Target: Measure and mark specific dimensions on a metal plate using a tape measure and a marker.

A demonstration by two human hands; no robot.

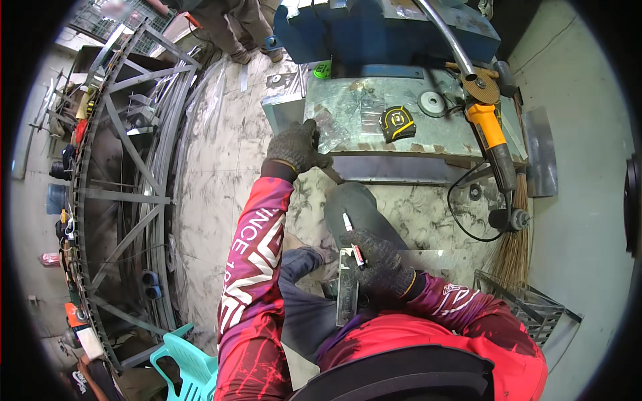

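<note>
My left hand (296, 147), in a dark knit glove, reaches to the left front corner of the metal-topped bench (354, 144). Its thumb and fingers are apart, resting by a grey sheet-metal piece (283, 111); the fingertips are partly hidden. My right hand (380, 264), gloved too, is closed over my lap. It holds a white-and-red marker (356, 252), tip end pointing up and away. A flat metal bar (348, 287), like the stock of a square, lies against the same hand. A pale thin strip (431, 258) shows beyond that hand's far side.
On the bench lie a yellow-and-black tape measure (398, 124), a grinding disc (432, 104) and an angle grinder (491, 134) with its cord hanging over the edge. A steel rack (134, 197) stands left, near a turquoise plastic chair (187, 364). A broom (511, 257) leans right. Another person's legs (244, 30) show far off.
</note>
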